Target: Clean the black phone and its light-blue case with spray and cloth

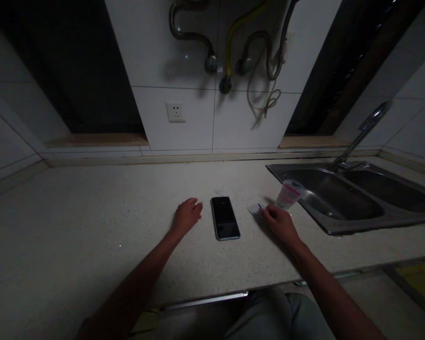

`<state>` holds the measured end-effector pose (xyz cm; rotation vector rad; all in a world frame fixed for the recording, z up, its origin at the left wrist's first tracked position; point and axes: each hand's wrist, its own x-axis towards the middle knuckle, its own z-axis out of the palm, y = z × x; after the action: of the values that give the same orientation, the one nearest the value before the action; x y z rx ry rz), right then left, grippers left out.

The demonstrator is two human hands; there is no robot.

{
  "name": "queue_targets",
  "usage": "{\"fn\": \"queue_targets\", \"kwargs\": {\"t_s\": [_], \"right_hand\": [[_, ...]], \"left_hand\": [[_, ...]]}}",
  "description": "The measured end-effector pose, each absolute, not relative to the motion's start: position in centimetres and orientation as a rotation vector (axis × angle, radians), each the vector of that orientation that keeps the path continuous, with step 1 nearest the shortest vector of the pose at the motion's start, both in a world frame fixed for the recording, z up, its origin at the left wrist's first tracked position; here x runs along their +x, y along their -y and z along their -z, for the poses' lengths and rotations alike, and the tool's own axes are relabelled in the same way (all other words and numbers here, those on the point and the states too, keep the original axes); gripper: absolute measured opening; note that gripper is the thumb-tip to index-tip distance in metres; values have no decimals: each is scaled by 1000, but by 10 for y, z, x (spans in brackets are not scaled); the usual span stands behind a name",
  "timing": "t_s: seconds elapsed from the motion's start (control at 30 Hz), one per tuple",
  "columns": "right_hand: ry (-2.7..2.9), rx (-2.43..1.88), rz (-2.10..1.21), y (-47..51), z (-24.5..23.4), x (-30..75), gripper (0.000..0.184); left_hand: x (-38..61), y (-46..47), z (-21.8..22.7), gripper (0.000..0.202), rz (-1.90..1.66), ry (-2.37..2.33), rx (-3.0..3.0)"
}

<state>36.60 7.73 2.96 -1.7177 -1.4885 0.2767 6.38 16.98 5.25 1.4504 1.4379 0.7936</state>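
Observation:
A black phone (225,217) lies face up on the pale countertop (92,222), between my two hands. My left hand (187,215) rests on the counter just left of the phone, fingers loosely curled, holding nothing. My right hand (278,222) lies to the phone's right, its fingertips pinched on a small flat pale packet (254,209) on the counter. A small white tube with a pink label (289,194) stands just beyond my right hand, next to the sink's edge.
A steel double sink (354,196) with a tap (366,130) fills the right side. The tiled wall behind carries a socket (176,113) and hanging hoses (230,52). The counter's front edge runs close to my body. The room is dim.

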Motion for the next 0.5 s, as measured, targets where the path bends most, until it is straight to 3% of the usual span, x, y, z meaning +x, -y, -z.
{"fn": "queue_targets", "kwargs": {"t_s": [0.17, 0.37, 0.5], "right_hand": [[1707, -1578, -440, -80, -33, 333, 34], [1872, -1597, -401, -84, -34, 308, 36], [1719, -1498, -615, -84, -28, 309, 36]], "left_hand": [[84, -149, -65, 32, -783, -1147, 994], [81, -145, -68, 14, -762, -958, 868], [85, -146, -63, 11, -864, -907, 684]]}}
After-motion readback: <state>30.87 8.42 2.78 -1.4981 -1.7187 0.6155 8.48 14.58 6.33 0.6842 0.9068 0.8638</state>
